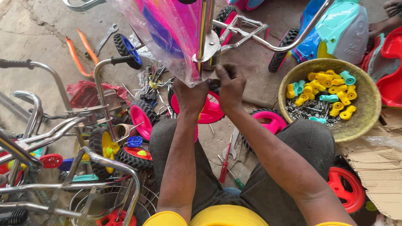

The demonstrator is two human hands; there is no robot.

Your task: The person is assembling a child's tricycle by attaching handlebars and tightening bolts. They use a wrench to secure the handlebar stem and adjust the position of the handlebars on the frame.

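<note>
**Both hands at the foot of a chrome tricycle stem**

Seen from above, seated on the ground, knees spread. Left hand [190,97] pressed against the lower end of the chrome stem [204,29], fingers curled under the plastic-wrapped pink frame [167,29]; grip hidden by the wrapping, so impossible to tell whether closed on anything. Right hand [230,86] just beside it, fingertips pinched together at the metal collar [211,52] at the stem's base; too small to tell what sits between them. Directly beneath both hands, a pink-hubbed wheel [209,109]. Between the knees on the concrete, a red-handled screwdriver [225,165] and a green-handled one [234,179]. To the right, a round basin [364,121] holding yellow and teal plastic caps [331,94] over loose bolts. To the left, chrome handlebars [63,121] and more wheels.
</note>
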